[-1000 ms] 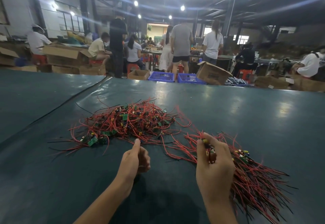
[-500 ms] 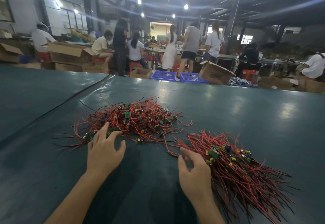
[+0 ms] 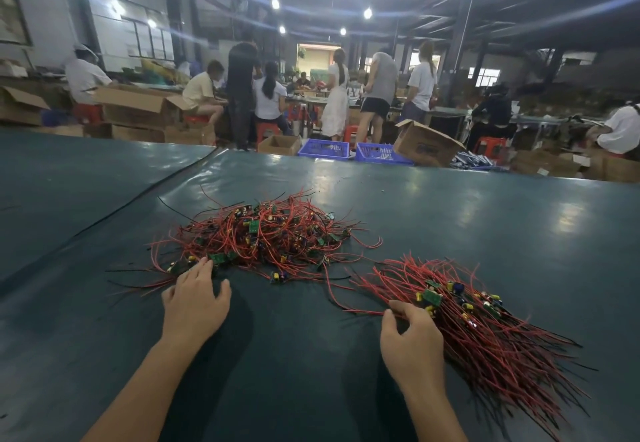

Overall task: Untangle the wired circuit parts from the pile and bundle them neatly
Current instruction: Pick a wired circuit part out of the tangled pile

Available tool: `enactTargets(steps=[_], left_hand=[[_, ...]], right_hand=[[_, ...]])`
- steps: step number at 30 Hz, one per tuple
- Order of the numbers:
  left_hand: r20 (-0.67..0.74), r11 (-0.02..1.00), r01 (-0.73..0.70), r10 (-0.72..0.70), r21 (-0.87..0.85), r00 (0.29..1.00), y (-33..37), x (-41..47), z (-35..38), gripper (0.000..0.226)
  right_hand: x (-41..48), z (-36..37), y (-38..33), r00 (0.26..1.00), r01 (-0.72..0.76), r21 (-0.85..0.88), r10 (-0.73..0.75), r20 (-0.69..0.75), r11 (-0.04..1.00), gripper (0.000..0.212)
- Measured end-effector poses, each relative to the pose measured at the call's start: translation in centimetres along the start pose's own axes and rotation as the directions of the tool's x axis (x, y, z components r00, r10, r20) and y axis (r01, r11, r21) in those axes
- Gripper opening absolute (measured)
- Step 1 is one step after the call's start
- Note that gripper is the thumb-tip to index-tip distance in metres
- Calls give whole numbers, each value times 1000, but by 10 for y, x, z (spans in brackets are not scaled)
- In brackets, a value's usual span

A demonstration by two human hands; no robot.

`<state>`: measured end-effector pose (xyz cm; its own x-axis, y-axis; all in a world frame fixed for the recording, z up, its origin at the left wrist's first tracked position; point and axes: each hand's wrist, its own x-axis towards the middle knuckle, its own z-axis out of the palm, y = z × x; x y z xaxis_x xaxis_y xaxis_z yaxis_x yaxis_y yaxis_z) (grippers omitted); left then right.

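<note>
A tangled pile (image 3: 273,237) of small green circuit boards with red and black wires lies on the dark green table (image 3: 485,219), ahead and left of centre. A straighter bundle (image 3: 485,323) of the same wired parts fans out at the right. My left hand (image 3: 195,303) lies flat with fingers spread, its fingertips touching the near left edge of the pile beside a green board (image 3: 219,258). My right hand (image 3: 412,344) rests against the left side of the bundle, fingers curled onto its wires; nothing is lifted.
The table's far edge (image 3: 381,164) runs across the view. Beyond it stand blue crates (image 3: 323,148), cardboard boxes (image 3: 427,145) and red stools, with several people working at other tables. A seam (image 3: 145,188) crosses the table cover at the left.
My left hand opened from a fist and reached forward-left onto the pile's edge. My right hand put down the part it held and lowered to the bundle's left side.
</note>
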<state>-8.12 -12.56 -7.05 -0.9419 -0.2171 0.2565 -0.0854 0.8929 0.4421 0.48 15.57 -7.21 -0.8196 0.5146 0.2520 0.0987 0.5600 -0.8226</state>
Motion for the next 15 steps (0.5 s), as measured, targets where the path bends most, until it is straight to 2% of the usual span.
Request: enactTargets(steps=[6, 10, 15], left_hand=[[-230, 958, -184, 132, -219, 964, 21, -11, -2, 50], [-351, 906, -347, 251, -242, 902, 39, -24, 0, 45], [-381, 835, -504, 402, -219, 832, 57, -41, -3, 38]], right_hand=[[-2, 3, 1, 1000, 13, 29, -13, 21, 999, 21], [-4, 4, -2, 998, 48, 65, -50, 29, 997, 21], [-13, 10, -12, 987, 142, 105, -149, 64, 984, 20]])
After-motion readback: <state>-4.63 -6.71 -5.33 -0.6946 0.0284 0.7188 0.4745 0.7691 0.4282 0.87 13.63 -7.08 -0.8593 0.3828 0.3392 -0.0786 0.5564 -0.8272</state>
